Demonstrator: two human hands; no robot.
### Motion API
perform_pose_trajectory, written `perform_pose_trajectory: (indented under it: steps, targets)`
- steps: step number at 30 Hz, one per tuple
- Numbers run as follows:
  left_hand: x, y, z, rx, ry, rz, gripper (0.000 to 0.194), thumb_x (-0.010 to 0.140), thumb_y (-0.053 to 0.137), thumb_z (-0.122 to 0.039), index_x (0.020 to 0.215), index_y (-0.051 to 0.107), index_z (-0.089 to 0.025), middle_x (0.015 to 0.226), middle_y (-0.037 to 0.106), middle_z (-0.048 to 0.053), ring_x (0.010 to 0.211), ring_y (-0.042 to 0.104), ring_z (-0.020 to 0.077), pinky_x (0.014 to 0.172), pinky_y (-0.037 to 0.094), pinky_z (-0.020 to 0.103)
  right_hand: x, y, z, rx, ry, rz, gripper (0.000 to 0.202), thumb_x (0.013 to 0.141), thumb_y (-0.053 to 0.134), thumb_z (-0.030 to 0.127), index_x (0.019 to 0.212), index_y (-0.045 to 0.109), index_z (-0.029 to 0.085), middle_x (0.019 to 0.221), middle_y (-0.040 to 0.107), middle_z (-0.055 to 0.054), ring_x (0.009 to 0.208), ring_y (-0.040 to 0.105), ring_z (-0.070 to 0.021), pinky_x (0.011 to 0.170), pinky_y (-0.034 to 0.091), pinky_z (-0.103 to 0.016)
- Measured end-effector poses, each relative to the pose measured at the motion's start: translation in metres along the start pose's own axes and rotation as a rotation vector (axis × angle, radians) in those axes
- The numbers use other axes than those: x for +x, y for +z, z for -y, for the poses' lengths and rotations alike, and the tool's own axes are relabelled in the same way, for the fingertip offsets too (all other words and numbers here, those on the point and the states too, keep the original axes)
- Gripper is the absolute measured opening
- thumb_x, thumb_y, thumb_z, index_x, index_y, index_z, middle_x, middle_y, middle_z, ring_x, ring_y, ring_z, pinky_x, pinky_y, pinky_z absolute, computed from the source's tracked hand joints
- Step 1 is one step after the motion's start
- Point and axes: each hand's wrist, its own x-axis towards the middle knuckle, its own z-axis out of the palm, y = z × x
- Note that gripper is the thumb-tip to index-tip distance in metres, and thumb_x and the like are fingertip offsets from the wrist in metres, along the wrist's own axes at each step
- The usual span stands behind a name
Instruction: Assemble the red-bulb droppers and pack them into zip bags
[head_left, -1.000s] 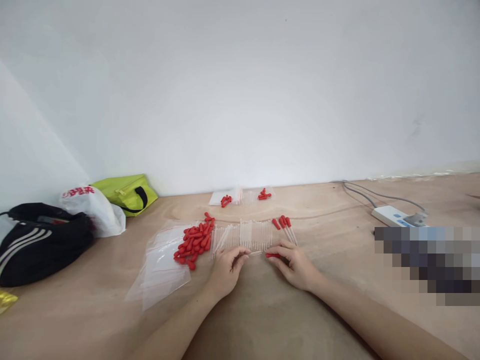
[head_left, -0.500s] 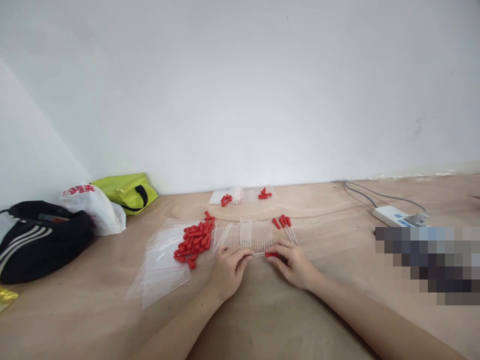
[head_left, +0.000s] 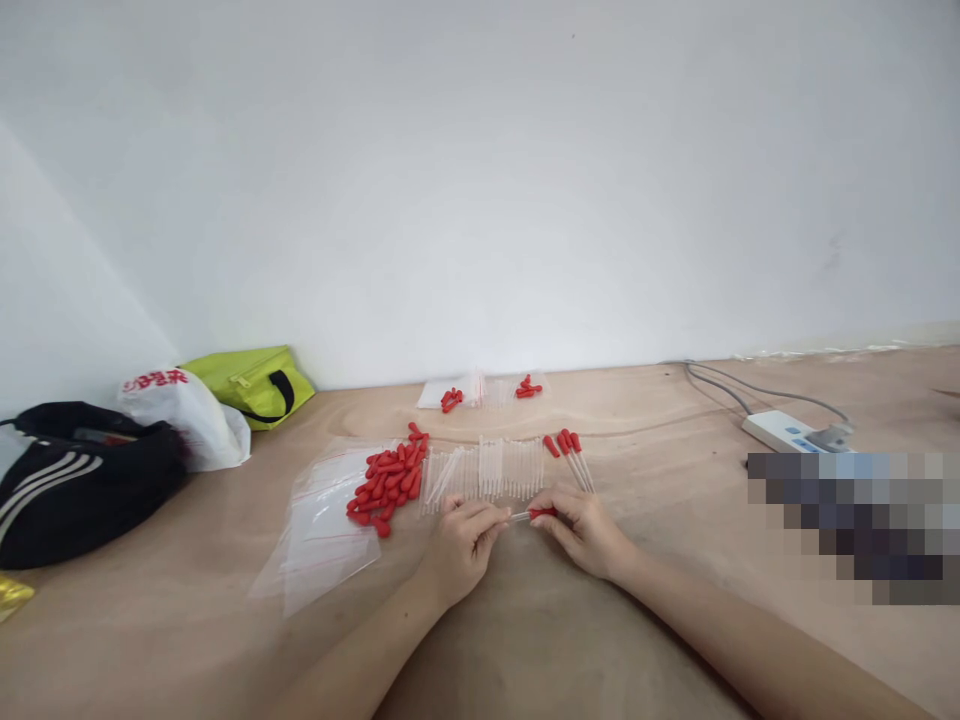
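My left hand [head_left: 466, 545] is closed on a thin clear dropper tube [head_left: 519, 517], held level over the table. Its right end meets a red rubber bulb [head_left: 541, 513], pinched in my right hand [head_left: 585, 525]; how deep the tube sits in it I cannot tell. Just beyond my hands lies a row of clear dropper tubes [head_left: 491, 465], side by side. Several droppers with red bulbs [head_left: 571, 442] lie at the right of the row. To the left is a heap of loose red bulbs [head_left: 390, 482], partly on clear plastic bags [head_left: 330, 535].
By the wall lie small bags with red bulbs [head_left: 529, 387]. A black bag [head_left: 90, 490], a white plastic bag [head_left: 187, 420] and a lime-green bag [head_left: 259, 385] stand at the left. At the right are a power strip [head_left: 780, 430] with a grey cable and a pixelated patch.
The hands have come slightly closer together, the right moving a little left. Less of the tube shows between them. The bulb and tube stay in the fingers.
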Motion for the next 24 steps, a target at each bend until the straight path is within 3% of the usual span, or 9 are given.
perform_pose_trajectory:
  steps: [9, 20, 24]
  targets:
    - [-0.0011, -0.0019, -0.0012, 0.038, 0.076, 0.021, 0.023, 0.087, 0.038, -0.018, 0.084, 0.060, -0.020, 0.071, 0.066, 0.000, 0.065, 0.060, 0.0135, 0.064, 0.033, 0.028, -0.0019, -0.0040, 0.0007, -0.025, -0.155, 0.074, 0.013, 0.085, 0.044, 0.024, 0.082, 0.056, 0.019, 0.076, 0.060, -0.004, 0.073, 0.053, -0.0135, 0.066, 0.043, -0.025]
    - [-0.0073, 0.0024, -0.0052, 0.094, 0.090, -0.044, 0.028, 0.088, 0.033, -0.019, 0.086, 0.061, -0.021, 0.070, 0.066, 0.002, 0.063, 0.058, 0.0139, 0.065, 0.029, 0.030, -0.0027, 0.0014, 0.0077, -0.226, -0.175, 0.100, 0.012, 0.084, 0.044, 0.022, 0.085, 0.055, 0.019, 0.079, 0.061, -0.005, 0.075, 0.052, -0.0161, 0.069, 0.037, -0.031]
    - [-0.0060, 0.0012, -0.0080, 0.093, 0.100, -0.018, 0.027, 0.087, 0.034, -0.016, 0.085, 0.061, -0.020, 0.072, 0.067, 0.002, 0.063, 0.058, 0.0139, 0.064, 0.029, 0.030, -0.0021, 0.0029, 0.0088, -0.242, -0.185, 0.101, 0.015, 0.085, 0.042, 0.023, 0.083, 0.056, 0.019, 0.077, 0.061, -0.005, 0.074, 0.052, -0.0159, 0.069, 0.036, -0.030]
